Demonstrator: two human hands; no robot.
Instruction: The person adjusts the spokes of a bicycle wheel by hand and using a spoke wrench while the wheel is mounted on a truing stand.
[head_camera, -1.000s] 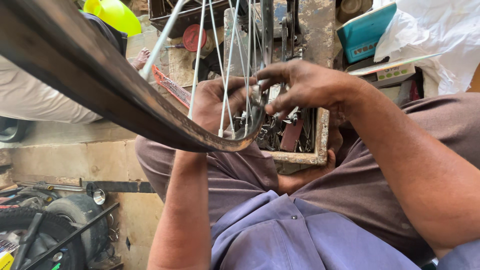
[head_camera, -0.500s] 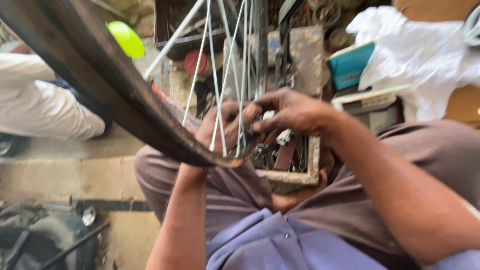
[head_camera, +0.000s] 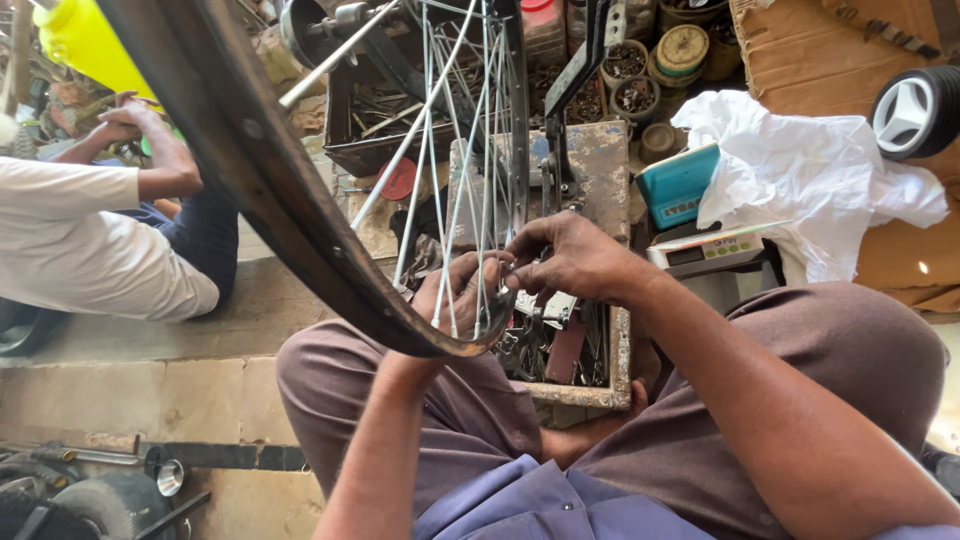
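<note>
Taking the bicycle wheel rim (head_camera: 300, 230) as the landmark: it arcs from the upper left down to the person's lap, and both hands meet at its lowest stretch, among the spokes (head_camera: 455, 200). The left hand (head_camera: 455, 295) reaches through just inside the rim and curls closed around a spoke end. The right hand (head_camera: 570, 262), just right of the rim, pinches narrowly at a spoke tip; whether it holds a small part, I cannot tell. Below the rim sits a rusty tray (head_camera: 575, 392) of tools. To do this well, it seems wise to steady the rim against the knee, keep the spoke straight, and turn with small, even finger movements.
</note>
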